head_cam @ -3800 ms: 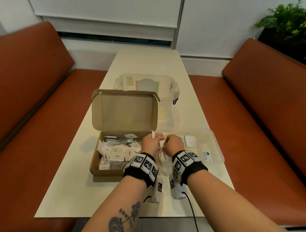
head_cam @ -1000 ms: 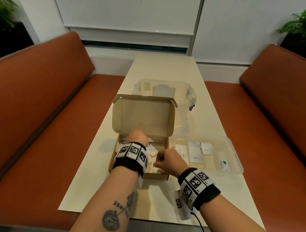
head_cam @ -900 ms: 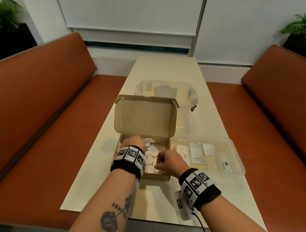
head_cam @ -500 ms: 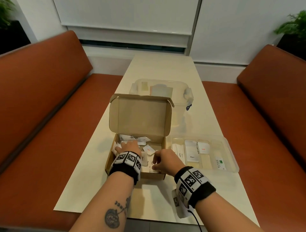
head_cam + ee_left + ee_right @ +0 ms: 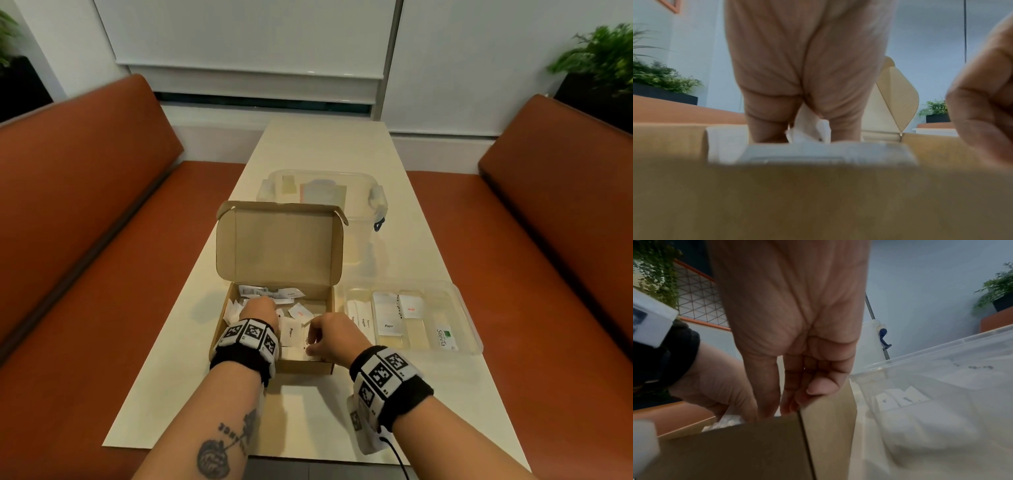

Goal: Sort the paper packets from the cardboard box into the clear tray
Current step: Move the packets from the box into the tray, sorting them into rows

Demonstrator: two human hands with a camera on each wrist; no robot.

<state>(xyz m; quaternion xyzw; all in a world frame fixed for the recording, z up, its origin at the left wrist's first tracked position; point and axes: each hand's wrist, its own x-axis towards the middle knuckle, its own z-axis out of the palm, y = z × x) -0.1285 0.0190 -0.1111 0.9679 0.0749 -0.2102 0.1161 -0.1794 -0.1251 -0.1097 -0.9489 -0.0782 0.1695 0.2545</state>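
Both hands are down in the cardboard box (image 5: 274, 366): the left grip (image 5: 257, 310) pinches paper packets (image 5: 807, 128); the right grip (image 5: 334, 337) curls, its hold hidden.

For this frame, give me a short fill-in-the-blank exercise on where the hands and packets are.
1. Both hands, left hand and right hand, reach into the brown cardboard ____.
2. The box's lid stands ____.
3. The green-printed Stevia paper packet lies in the clear plastic ____.
4. The clear plastic tray sits to the ____ of the brown cardboard box.

Missing words: box; open; tray; right
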